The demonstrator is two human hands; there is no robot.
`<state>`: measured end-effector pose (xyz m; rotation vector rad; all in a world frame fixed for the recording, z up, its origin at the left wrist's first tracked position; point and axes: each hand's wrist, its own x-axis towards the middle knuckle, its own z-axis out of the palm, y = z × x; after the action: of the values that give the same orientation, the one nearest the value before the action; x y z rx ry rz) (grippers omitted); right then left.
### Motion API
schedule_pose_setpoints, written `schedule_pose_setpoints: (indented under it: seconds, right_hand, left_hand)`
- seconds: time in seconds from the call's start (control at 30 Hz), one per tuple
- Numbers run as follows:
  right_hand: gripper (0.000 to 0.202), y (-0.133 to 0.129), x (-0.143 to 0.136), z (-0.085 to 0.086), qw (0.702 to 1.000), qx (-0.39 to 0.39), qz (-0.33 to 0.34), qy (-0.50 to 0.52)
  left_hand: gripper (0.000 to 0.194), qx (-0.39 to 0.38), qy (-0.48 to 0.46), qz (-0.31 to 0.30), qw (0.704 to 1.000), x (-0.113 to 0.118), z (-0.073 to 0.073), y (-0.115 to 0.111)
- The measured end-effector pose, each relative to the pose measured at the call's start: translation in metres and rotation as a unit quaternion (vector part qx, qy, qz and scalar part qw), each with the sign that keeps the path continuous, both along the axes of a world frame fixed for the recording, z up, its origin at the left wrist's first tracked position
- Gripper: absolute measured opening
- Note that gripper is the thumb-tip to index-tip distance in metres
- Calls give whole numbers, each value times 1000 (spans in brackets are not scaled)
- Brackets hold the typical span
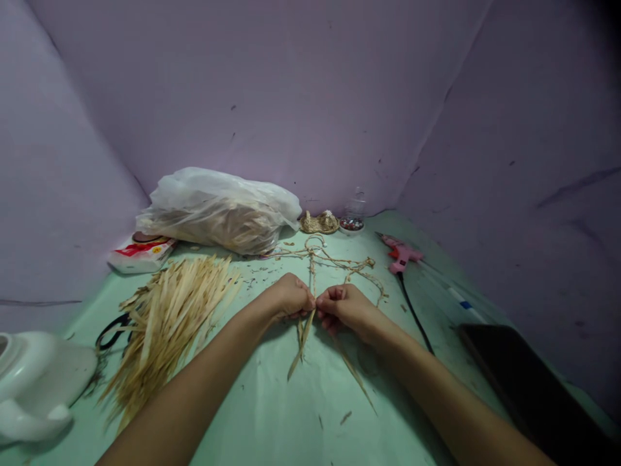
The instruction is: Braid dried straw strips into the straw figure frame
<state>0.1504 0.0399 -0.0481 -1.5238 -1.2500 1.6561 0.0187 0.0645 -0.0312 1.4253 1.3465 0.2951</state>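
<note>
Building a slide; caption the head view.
Left hand and right hand work at a thin straw-coloured cord, pale strips heaped at left.

Braid partly hidden by fingers, white object cut off at left edge

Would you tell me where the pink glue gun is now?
In the head view, the pink glue gun lies right of centre, beyond the right hand, near the straw cords.
</note>
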Motion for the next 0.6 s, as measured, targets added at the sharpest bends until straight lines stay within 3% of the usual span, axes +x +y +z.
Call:
schedule_pose_setpoints:
  seconds: [0.17, 0.33, 0.5, 0.6]
  right_hand:
    - [9, 2, 1, -5, 999, 28, 3, -22]
    - [7, 0, -1, -3, 1000, 19, -17, -2]
    - [9, -1, -4, -4, 998, 21, -48, 18]
    - [9, -1, -6, -5, 998, 17, -58, 23]
  left_hand:
    - [12, 81, 154, -29, 984, -1, 2, -2]
    - [16, 190, 302, -58, 932, 6, 26, -20]
    - [25, 223, 351, -98, 904, 22, 35, -43]
    - [25, 221, 347, -120, 904, 26, 37, -48]
